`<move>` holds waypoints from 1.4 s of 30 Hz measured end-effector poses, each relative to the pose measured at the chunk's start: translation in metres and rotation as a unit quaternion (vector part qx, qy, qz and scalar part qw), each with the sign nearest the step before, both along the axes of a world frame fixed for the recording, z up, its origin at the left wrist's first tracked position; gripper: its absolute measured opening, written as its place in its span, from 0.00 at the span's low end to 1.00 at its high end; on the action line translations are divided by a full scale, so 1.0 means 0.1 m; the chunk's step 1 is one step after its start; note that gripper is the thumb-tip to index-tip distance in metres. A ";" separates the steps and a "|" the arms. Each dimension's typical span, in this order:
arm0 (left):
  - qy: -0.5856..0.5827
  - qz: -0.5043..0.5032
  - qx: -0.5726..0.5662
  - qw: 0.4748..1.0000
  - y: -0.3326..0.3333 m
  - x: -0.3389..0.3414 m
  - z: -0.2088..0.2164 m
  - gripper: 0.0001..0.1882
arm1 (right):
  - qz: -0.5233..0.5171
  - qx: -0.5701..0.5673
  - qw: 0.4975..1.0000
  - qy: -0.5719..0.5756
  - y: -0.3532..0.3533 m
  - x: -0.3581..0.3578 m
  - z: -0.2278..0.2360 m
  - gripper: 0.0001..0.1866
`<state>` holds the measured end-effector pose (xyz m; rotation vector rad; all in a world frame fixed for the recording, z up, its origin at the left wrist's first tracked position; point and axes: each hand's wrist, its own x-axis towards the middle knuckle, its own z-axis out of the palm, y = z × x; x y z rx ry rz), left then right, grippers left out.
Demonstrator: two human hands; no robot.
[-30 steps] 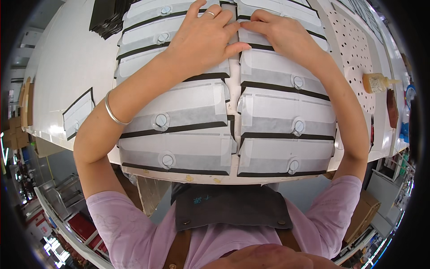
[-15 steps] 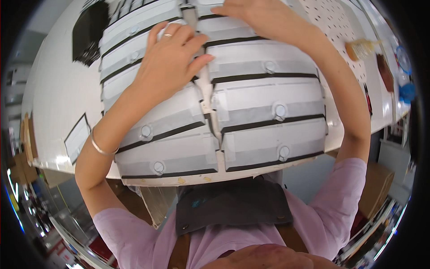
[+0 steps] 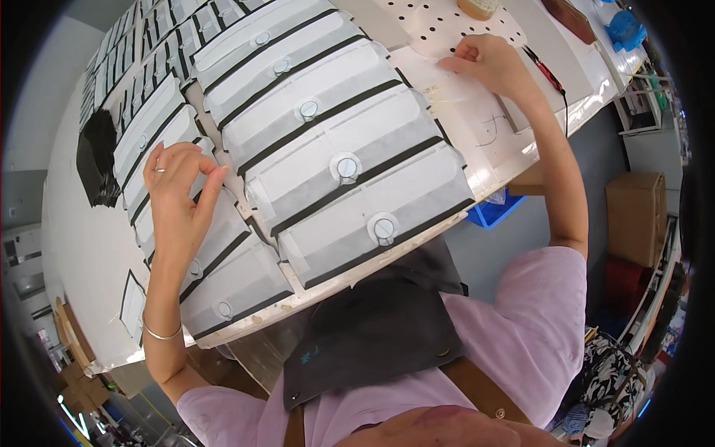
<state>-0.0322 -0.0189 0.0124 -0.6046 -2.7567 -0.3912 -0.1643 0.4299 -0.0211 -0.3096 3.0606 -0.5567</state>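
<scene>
Rows of overlapping flat white-and-grey panels (image 3: 328, 141) with black edging lie on the table, many bearing a round silvery disc (image 3: 347, 167). My left hand (image 3: 179, 197), with a ring and bangle, hovers over the left row. Its thumb and forefinger tips come together; anything between them is too small to make out. My right hand (image 3: 488, 65) is to the right of the panels, beside a pale sheet with dark dots (image 3: 432, 28). Its fingers are curled in, and whatever they may hold is hidden.
A black stack of thin pieces (image 3: 98, 160) lies left of the rows. At the right are a red-handled tool (image 3: 545, 71) with a cord, a bottle of amber liquid (image 3: 478, 7), a brown block (image 3: 570, 21) and a blue object (image 3: 625, 31). A blue bin (image 3: 497, 210) sits below the table edge.
My view has turned toward the right. My right hand has left the far panels for the table beside the dotted sheet. My left hand has drawn back from the gap between rows.
</scene>
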 end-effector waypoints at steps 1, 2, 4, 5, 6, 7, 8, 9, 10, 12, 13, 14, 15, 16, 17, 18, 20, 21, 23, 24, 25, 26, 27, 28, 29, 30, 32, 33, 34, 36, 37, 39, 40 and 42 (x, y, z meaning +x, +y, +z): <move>-0.009 0.000 0.004 1.000 0.04 0.01 0.01 0.08 | -0.004 -0.010 0.999 0.049 -0.02 0.03 -0.13 0.16; -0.018 0.000 0.008 1.000 0.09 0.01 0.02 0.08 | -0.008 -0.019 0.995 0.098 -0.07 0.05 -0.23 0.16; -0.021 -0.014 0.008 1.000 0.21 0.01 0.03 0.07 | 0.004 -0.044 0.991 0.127 -0.07 0.08 -0.30 0.14; -0.022 -0.021 0.008 0.999 0.29 0.02 0.05 0.06 | 0.020 -0.060 0.992 0.106 -0.06 0.08 -0.30 0.14; -0.024 -0.028 0.008 0.999 0.37 0.04 0.07 0.06 | 0.035 -0.073 0.993 0.084 -0.04 0.09 -0.30 0.13; -0.022 -0.038 0.009 0.999 0.43 0.06 0.09 0.07 | 0.043 -0.097 0.992 0.063 0.00 0.11 -0.27 0.13; -0.021 -0.048 0.010 0.999 0.49 0.08 0.11 0.07 | 0.050 -0.121 0.991 0.041 0.07 0.16 -0.21 0.13; -0.020 -0.057 0.011 0.998 0.53 0.10 0.12 0.07 | 0.059 -0.145 0.988 0.018 0.12 0.20 -0.16 0.13; -0.021 -0.063 0.011 0.998 0.57 0.11 0.12 0.07 | 0.048 -0.175 0.983 -0.016 0.17 0.26 -0.07 0.12; -0.022 -0.074 0.013 0.997 0.63 0.10 0.13 0.07 | 0.026 -0.233 0.969 -0.083 0.24 0.39 0.10 0.12; -0.025 -0.079 0.013 0.996 0.67 0.09 0.14 0.07 | 0.040 -0.260 0.961 -0.087 0.22 0.44 0.09 0.11; -0.029 -0.083 0.013 0.996 0.72 0.06 0.16 0.06 | 0.054 -0.287 0.952 -0.092 0.19 0.49 0.06 0.11; -0.034 -0.086 0.014 0.996 0.76 0.04 0.17 0.06 | 0.070 -0.313 0.942 -0.098 0.16 0.52 0.01 0.11; -0.021 -0.093 0.011 0.995 0.79 0.03 0.19 0.06 | 0.079 -0.278 0.955 -0.064 0.13 0.51 -0.05 0.10; -0.007 -0.100 0.009 0.995 0.82 0.00 0.19 0.06 | 0.089 -0.243 0.965 -0.030 0.12 0.49 -0.13 0.08; 0.004 -0.101 0.006 0.995 0.83 -0.02 0.19 0.06 | 0.103 -0.209 0.972 0.001 0.08 0.47 -0.20 0.07; 0.037 -0.102 0.017 0.994 0.81 -0.07 0.23 0.06 | 0.107 -0.129 0.985 -0.034 0.14 0.42 -0.20 0.07; 0.054 -0.099 0.021 0.993 0.77 -0.08 0.26 0.06 | 0.114 -0.089 0.988 -0.049 0.18 0.37 -0.20 0.07; 0.031 -0.073 0.028 0.996 0.63 -0.10 0.36 0.07 | 0.131 -0.075 0.988 -0.025 0.21 0.38 -0.19 0.10; 0.021 -0.062 0.035 0.997 0.57 -0.11 0.38 0.08 | 0.121 -0.121 0.985 -0.026 0.18 0.41 -0.18 0.09; 0.003 -0.048 0.078 0.996 0.51 -0.09 0.39 0.08 | 0.112 -0.165 0.980 -0.027 0.14 0.45 -0.15 0.09; -0.013 -0.035 0.122 0.992 0.46 -0.06 0.40 0.09 | 0.102 -0.210 0.972 -0.030 0.07 0.46 -0.11 0.09; -0.029 -0.026 0.167 0.985 0.43 -0.06 0.39 0.10 | 0.108 -0.245 0.963 -0.026 -0.04 0.47 -0.01 0.09; -0.024 -0.033 0.181 0.983 0.38 -0.06 0.36 0.12 | 0.116 -0.283 0.952 -0.023 -0.23 0.48 0.12 0.08; -0.073 -0.052 0.226 0.970 0.33 -0.09 0.31 0.15 | 0.123 -0.321 0.939 -0.022 -0.46 0.51 0.24 0.08; -0.120 -0.076 0.271 0.952 0.30 -0.15 0.25 0.19 | 0.150 -0.349 0.925 0.006 -0.73 0.58 0.38 0.08; -0.218 -0.083 0.342 0.910 0.46 -0.09 0.41 0.24 | 0.193 -0.363 0.911 -0.044 -1.09 0.56 0.55 0.07; -0.227 -0.088 0.368 0.897 0.46 -0.08 0.41 0.22 | 0.217 -0.371 0.900 -0.071 -1.30 0.54 0.61 0.06; -0.236 -0.094 0.396 0.883 0.46 -0.09 0.39 0.21 | 0.208 -0.407 0.881 -0.126 -1.53 0.54 0.66 0.07; -0.283 -0.064 0.487 0.824 0.43 -0.11 0.38 0.14 | 0.186 -0.471 0.830 -0.234 -1.95 0.55 0.73 0.11; -0.269 -0.039 0.482 0.833 0.36 -0.12 0.40 0.12 | 0.188 -0.483 0.820 -0.243 -2.09 0.53 0.74 0.10; -0.243 0.010 0.469 0.849 0.18 -0.14 0.42 0.08 | 0.192 -0.508 0.798 -0.262 -2.30 0.47 0.73 0.10; -0.240 0.019 0.490 0.837 0.10 -0.14 0.40 0.11 | 0.195 -0.503 0.796 -0.273 -2.37 0.40 0.70 0.09; -0.205 0.044 0.419 0.883 -0.05 -0.08 0.35 0.11 | 0.241 -0.478 0.803 -0.262 -2.47 0.31 0.67 0.09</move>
